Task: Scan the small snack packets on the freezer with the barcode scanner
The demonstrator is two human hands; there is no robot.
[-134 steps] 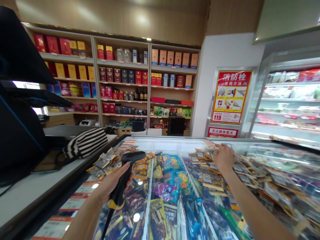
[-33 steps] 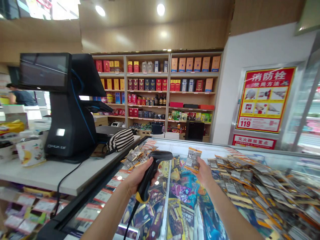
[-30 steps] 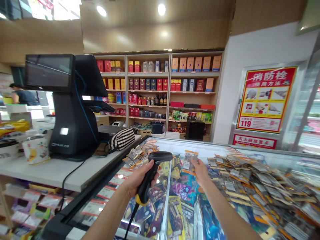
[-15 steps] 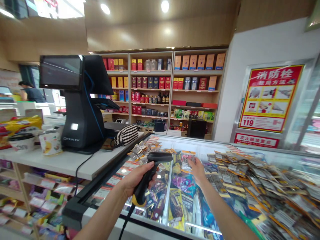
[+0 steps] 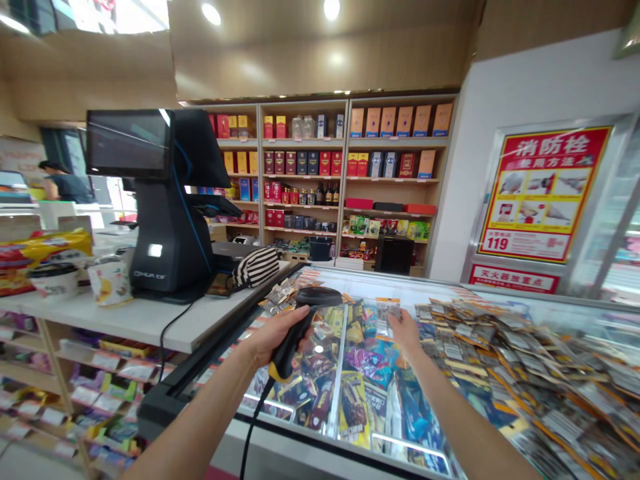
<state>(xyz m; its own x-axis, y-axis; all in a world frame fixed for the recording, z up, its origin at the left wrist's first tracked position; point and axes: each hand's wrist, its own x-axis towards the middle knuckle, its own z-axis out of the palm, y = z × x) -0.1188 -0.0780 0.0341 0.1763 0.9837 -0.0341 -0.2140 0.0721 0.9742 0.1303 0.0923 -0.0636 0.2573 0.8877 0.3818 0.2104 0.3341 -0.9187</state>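
Head view: above the freezer (image 5: 165, 407) lid, the left hand (image 5: 273, 333) has its fingers closed around a barcode scanner (image 5: 306, 312); the right hand (image 5: 406, 333) pinches a packet (image 5: 387, 311) in its fingers, just over the lid. Scanning appears to be in hand; the next move calls for turning the packet's code toward the scanner.

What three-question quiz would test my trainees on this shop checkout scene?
1. True or false: the left hand grips the black handheld barcode scanner.
2. The right hand holds: A) a small clear orange-edged packet; B) a glass bottle; C) a banknote.
3. What lies heaped on the glass-lidded chest freezer, to the right of that hand?
Key: 1 true; 2 A; 3 a pile of similar flat packets.
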